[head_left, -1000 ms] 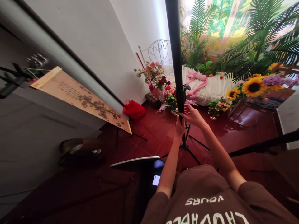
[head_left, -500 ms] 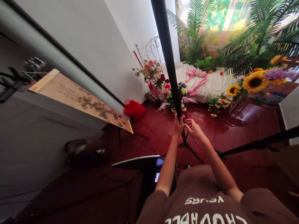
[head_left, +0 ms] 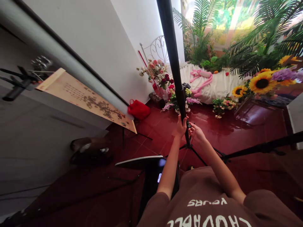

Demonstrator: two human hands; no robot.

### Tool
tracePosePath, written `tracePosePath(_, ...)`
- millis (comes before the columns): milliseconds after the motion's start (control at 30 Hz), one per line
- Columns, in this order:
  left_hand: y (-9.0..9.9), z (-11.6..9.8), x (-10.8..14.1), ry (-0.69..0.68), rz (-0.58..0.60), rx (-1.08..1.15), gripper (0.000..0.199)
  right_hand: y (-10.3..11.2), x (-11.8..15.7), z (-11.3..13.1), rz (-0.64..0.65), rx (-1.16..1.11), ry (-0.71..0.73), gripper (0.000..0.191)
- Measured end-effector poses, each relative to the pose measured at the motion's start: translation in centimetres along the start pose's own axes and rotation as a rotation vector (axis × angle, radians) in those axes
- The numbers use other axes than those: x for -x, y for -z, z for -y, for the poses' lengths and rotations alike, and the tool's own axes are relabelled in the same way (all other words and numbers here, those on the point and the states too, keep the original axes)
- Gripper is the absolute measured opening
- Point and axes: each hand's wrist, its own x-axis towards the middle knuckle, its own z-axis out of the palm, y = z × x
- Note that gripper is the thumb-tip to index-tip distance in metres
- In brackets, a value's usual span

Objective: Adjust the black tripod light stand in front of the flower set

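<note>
A tall black light stand [head_left: 172, 53] rises in front of me, its tripod legs [head_left: 189, 147] spread on the floor. My left hand [head_left: 181, 126] is wrapped round its pole at about waist height. On the right side of the pole, my right hand [head_left: 197, 132] pinches a small black locking knob [head_left: 188, 124]. Higher up the pole sits another dark clamp knob [head_left: 186, 85]. The fingertips of my left hand are partly hidden behind the pole.
A hanging scroll [head_left: 92, 102] and a red bag [head_left: 138, 109] are at left. Artificial flowers [head_left: 156, 71], sunflowers [head_left: 262, 82] and a white-draped bed [head_left: 220, 91] with a pink plush toy [head_left: 201, 78] stand beyond. A black pole [head_left: 262, 146] slants in from the right; a dark table [head_left: 151, 176] with a lit phone [head_left: 159, 177] is near.
My right hand's fingers have closed further around the knob and turned slightly. My left hand stays on the pole. The whole view has shifted a little.
</note>
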Motion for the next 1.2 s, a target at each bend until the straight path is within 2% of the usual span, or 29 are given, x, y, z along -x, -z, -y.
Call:
tracePosePath(100,0.1,-0.1,0.1,0.003,0.004,0.005,0.054,0.4,0.1,-0.1,0.114,-0.351,-0.194,0.008)
tracePosePath(200,-0.1,-0.1,0.1,0.002,-0.019,-0.001,0.056,0.7,0.2,-0.2,0.227,-0.53,-0.275,0.011)
tracePosePath(300,-0.5,-0.2,0.0,-0.009,-0.051,-0.005,0.059,0.8,0.0,-0.5,0.264,-0.572,-0.25,0.014)
tracePosePath(433,-0.5,-0.5,0.1,-0.016,-0.055,0.027,0.058,0.6,0.2,-0.3,0.242,-0.566,-0.219,0.013)
tracePosePath(600,0.0,-0.6,0.9,0.091,0.019,0.091,0.05,1.1,3.2,1.7,0.176,-0.548,-0.312,0.02)
tracePosePath(700,-0.2,0.3,1.5,0.134,-0.032,0.092,0.051,3.0,6.1,2.8,0.105,-0.542,-0.358,0.028)
tracePosePath(767,-0.7,1.5,2.4,0.167,-0.069,0.082,0.053,5.1,8.0,3.2,0.006,-0.556,-0.345,0.029)
tracePosePath(833,-1.5,3.0,4.2,0.217,-0.091,0.063,0.055,7.8,9.8,3.2,-0.119,-0.575,-0.321,0.031)
tracePosePath(900,-2.5,4.7,7.3,0.319,-0.081,-0.005,0.055,10.9,11.6,2.9,-0.244,-0.577,-0.3,0.034)
tracePosePath(933,-3.1,5.4,9.2,0.402,-0.021,-0.065,0.057,12.5,12.5,2.7,-0.306,-0.576,-0.281,0.036)
tracePosePath(967,-3.8,6.1,11.4,0.499,0.104,-0.118,0.06,14.1,13.4,2.5,-0.354,-0.573,-0.247,0.038)
tracePosePath(1033,-5.2,7.1,15.8,0.689,0.427,-0.219,0.061,17.0,15.3,2.2,-0.434,-0.559,-0.187,0.041)
tracePosePath(1067,-5.9,7.4,17.8,0.74,0.615,-0.256,0.058,18.2,16.2,2.0,-0.472,-0.542,-0.152,0.042)
tracePosePath(1100,-6.6,7.5,19.5,0.753,0.806,-0.274,0.055,19.3,17.1,2.0,-0.498,-0.517,-0.117,0.042)
tracePosePath(1133,-7.3,7.5,20.8,0.765,0.9,-0.26,0.05,20.3,17.9,2.0,-0.518,-0.494,-0.084,0.041)
tracePosePath(1200,-8.5,7.1,22.2,0.736,1.182,-0.236,0.038,21.6,19.1,2.2,-0.539,-0.466,-0.028,0.039)
